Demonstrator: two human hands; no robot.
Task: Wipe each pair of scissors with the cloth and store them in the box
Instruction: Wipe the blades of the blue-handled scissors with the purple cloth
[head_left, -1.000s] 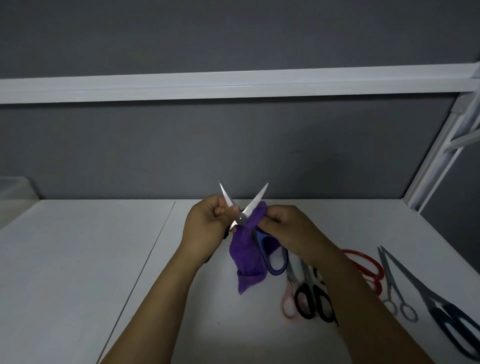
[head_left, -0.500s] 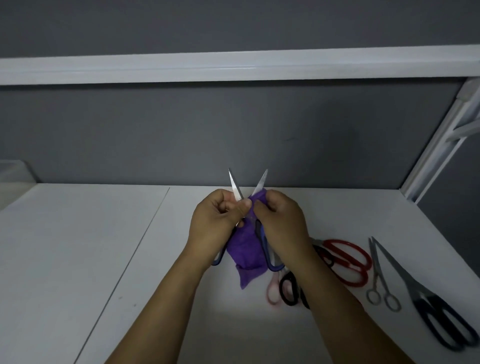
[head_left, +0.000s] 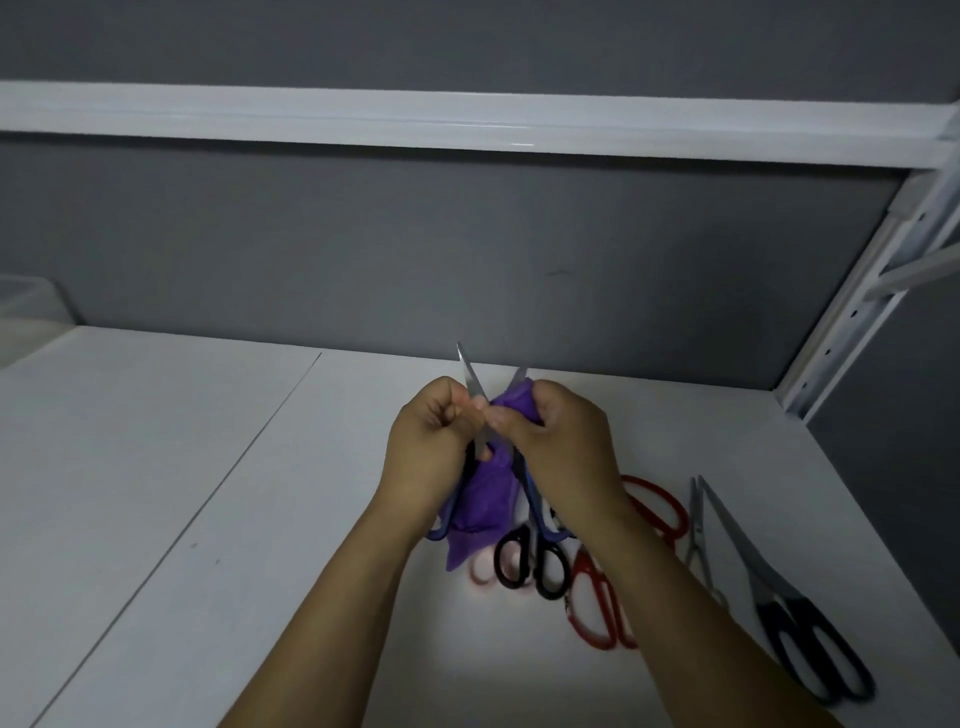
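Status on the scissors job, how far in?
Done: nothing shown; the box sits far left, contents unseen. In hand: the left hand grips the blue scissors, blades open, and the right hand pinches the cloth round one blade. Left: six on the table: pink pair, black pair, red pair, second red pair, silver pair, big black pair; none boxed.

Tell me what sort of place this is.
Probably a workbench bay in a workshop or lab: white tabletop, grey back panel under a white shelf rail, and a perforated metal upright.
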